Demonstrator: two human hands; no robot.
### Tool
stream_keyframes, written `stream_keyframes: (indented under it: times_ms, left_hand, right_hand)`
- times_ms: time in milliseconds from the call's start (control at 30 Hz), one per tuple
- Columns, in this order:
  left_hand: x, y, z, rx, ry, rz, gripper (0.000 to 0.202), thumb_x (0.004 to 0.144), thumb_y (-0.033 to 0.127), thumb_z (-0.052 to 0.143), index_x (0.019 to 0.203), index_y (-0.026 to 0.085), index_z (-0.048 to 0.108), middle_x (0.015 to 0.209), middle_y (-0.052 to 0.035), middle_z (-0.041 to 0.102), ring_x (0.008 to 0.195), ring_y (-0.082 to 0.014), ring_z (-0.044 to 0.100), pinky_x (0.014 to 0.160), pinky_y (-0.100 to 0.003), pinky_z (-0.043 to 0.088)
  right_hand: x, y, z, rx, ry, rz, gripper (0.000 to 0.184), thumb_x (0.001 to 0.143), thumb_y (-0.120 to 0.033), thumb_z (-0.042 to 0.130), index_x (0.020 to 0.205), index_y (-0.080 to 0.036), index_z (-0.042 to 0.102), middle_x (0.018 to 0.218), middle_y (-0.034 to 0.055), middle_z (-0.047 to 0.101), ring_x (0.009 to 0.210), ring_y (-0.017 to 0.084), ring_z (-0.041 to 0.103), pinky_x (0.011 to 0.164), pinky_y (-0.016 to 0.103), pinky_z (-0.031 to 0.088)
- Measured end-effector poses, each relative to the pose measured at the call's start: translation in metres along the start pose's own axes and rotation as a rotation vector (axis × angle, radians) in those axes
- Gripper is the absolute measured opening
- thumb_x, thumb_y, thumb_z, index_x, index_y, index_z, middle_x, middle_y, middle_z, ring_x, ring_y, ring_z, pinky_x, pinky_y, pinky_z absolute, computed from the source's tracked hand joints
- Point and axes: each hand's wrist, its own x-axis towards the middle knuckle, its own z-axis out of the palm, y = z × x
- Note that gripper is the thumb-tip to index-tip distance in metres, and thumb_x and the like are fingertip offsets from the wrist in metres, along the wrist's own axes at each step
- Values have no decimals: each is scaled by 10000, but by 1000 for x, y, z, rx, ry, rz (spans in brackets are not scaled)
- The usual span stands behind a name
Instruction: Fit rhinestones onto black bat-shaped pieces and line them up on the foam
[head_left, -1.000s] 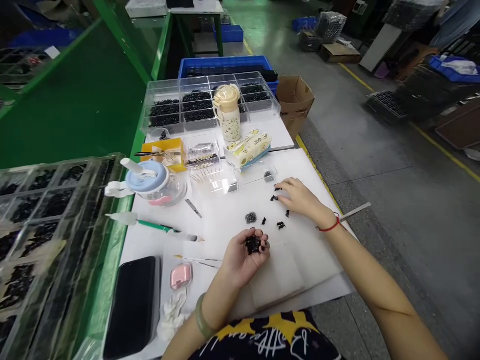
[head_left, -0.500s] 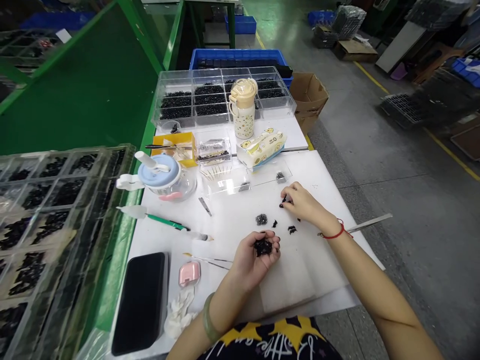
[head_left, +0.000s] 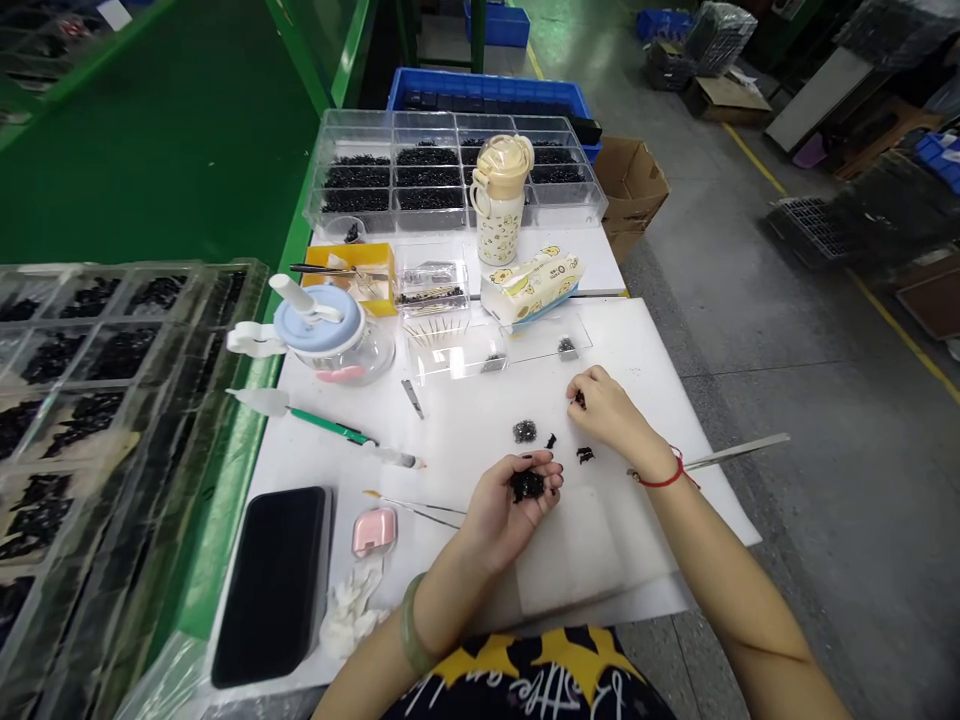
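Observation:
My left hand (head_left: 501, 510) is cupped palm up around a heap of small black parts (head_left: 528, 486). Over the white foam sheet (head_left: 480, 420), my right hand (head_left: 604, 408) is closed with its fingertips pinched together; small dark parts (head_left: 580, 399) show among them, partly hidden. Between the hands, a few loose black pieces (head_left: 585, 455) lie on the foam. Beside them sits a small pile of tiny dark bits (head_left: 525, 431). Farther back, a second little pile (head_left: 566, 348) rests on a flat clear plastic lid (head_left: 540, 335).
To the left are a phone (head_left: 271, 585), a pink case (head_left: 374, 531), tweezers (head_left: 416, 508), a green-handled tool (head_left: 330, 425) and a clear jug (head_left: 330, 340). Behind stand a cream bottle (head_left: 501, 205), a tissue pack (head_left: 532, 290), a yellow box (head_left: 382, 285) and a divided clear tray (head_left: 356, 215).
The fingers of my right hand have curled further in, and less of the dark parts shows between them. My left hand stays cupped around its heap. The camera view has shifted slightly.

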Motion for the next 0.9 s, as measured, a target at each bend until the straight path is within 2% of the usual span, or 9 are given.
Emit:
stream_keyframes:
  times_ms: [167,300,367,433,500,567,733,833,900]
  left_hand:
    - [2,-1,0,3,-5,16,180,1049,293,685,990,124,683,917,-27,698,766,-146,690,662,-270,603]
    - [5,-2,-1,-9,-28,29,178,1048,294,688,996,123,686,930,-31,703,793,-155,700,686,-284,614]
    - [6,-2,-2,-18,-41,42,183,1052,296,680,977,128,683,914,-23,697,772,-147,689,678,-277,608]
    - [6,-2,-4,-15,-48,41,195,1057,311,673,973,135,682,907,-17,695,747,-139,676,660,-268,597]
    - [5,-1,-5,7,-50,10,217,1063,336,663,986,135,684,904,-22,699,732,-138,673,637,-262,586]
    - [4,0,-5,31,-49,-28,241,1070,354,650,990,130,687,889,-24,699,719,-138,673,629,-260,581]
    - [4,2,-4,39,-28,-37,267,1069,377,649,982,129,690,898,-34,707,751,-148,688,672,-282,598]
    - [6,1,-3,25,-22,-24,272,1064,388,656,1006,124,693,929,-44,714,785,-160,701,698,-299,608]
    - [6,0,-4,19,-25,-23,272,1066,391,652,1011,128,695,939,-46,718,793,-162,702,710,-305,611]
  right_hand:
    - [-7,-11,-13,82,18,-35,272,1042,-376,672,1217,-169,689,1212,91,711,1015,205,713,896,410,637]
    - [-49,-53,-37,217,-26,-222,185,1041,-335,673,1072,-154,697,1092,61,717,875,153,699,776,324,637]
    - [-72,-76,-47,274,-47,-347,120,1039,-269,649,1049,-161,701,1109,59,709,906,157,706,797,329,644]
    - [-84,-87,-54,284,-22,-414,140,1040,-229,594,1092,-202,721,1242,91,686,1008,180,719,867,353,652]
    - [-81,-80,-54,262,65,-381,178,1057,-237,565,1144,-209,717,1342,118,653,1075,202,708,913,384,646]
    - [-67,-58,-48,218,153,-278,193,1071,-277,592,1213,-182,683,1341,116,659,1063,204,701,912,405,640]
    - [-31,-1,-13,93,138,-142,269,1036,-364,681,1221,-170,691,1272,101,698,1092,228,705,945,444,630]
    - [-29,7,1,61,147,-111,278,1040,-370,674,1236,-174,686,1272,102,696,1075,223,706,931,435,633]
    - [-36,2,1,61,164,-110,265,1043,-367,669,1223,-173,688,1249,97,701,1052,215,707,912,421,635]
